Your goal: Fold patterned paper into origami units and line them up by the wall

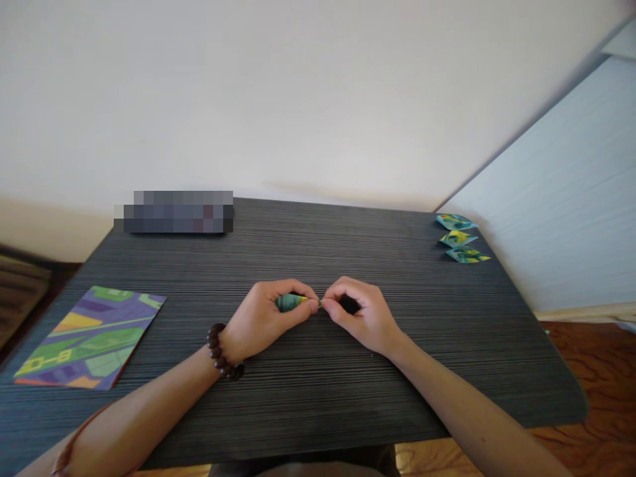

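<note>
Both of my hands rest on the dark striped table (pixel 318 411) near its middle. My left hand (pixel 263 318), with a brown bead bracelet at the wrist, is closed around a small folded green and yellow paper piece (pixel 291 302). My right hand (pixel 360 315) is curled and pinches the pointed tip of that same piece between thumb and forefinger. Most of the paper is hidden inside my left fingers.
A patterned purple, green and yellow sheet stack (pixel 92 338) lies at the table's left front. Three folded teal and yellow paper shapes (pixel 460 239) sit in a row at the far right corner. A blurred dark object (pixel 176 212) lies at the back left. Walls stand behind and to the right.
</note>
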{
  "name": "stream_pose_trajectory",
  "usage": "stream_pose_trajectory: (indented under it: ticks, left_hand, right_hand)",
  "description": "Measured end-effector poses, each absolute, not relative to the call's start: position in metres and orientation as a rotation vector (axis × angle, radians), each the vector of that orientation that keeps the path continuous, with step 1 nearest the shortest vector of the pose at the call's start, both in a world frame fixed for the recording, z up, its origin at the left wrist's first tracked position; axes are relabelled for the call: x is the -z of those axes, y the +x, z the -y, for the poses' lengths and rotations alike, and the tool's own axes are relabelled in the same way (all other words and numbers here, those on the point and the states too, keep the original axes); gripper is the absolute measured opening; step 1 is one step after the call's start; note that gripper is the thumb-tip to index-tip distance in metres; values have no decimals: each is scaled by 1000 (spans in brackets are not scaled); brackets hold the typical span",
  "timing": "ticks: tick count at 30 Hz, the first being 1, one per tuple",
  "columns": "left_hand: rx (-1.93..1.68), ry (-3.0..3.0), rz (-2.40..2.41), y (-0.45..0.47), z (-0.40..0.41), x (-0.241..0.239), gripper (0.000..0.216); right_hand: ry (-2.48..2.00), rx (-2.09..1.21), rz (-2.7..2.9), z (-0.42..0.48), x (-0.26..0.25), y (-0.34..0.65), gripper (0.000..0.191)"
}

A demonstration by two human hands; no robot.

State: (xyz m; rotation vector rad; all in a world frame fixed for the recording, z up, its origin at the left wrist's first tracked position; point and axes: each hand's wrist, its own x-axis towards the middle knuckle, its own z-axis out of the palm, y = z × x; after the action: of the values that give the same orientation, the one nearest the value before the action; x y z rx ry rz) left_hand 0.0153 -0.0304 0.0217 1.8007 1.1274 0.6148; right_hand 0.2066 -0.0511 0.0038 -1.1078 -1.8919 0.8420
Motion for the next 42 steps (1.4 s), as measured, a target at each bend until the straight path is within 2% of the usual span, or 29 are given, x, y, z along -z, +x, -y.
stream_pose_trajectory:
  ticks: [5,10,15,19,24,30,42]
  left_hand:
    - [-601,1539,-1138,16,26,-21,24]
    - [-667,1402,-1113,10,20,-17,23]
    - [-635,1482,-1110,8,20,-12,24]
    - [-635,1591,-1092,12,25,-10,23]
    - [-942,1519,-1130,11,27,-7,29]
    - [-1120,1616,-1095,8,28,-7,20]
    - [-1159,1905,-1208,4,27,-6,16]
  right_hand:
    - [-1185,-721,1772,49,3,212,12]
    - [-1262,-659,1728,44,4,219,11]
    - [-1188,-634,1915,44,-1,218,7]
    - [-1085,-727,2037,44,-1,216,13]
    - [-1188,-705,1932,43,5,219,16]
    - [-1192,-774,1957,46,5,218,24]
    - [-1149,-672,1919,49,2,217,16]
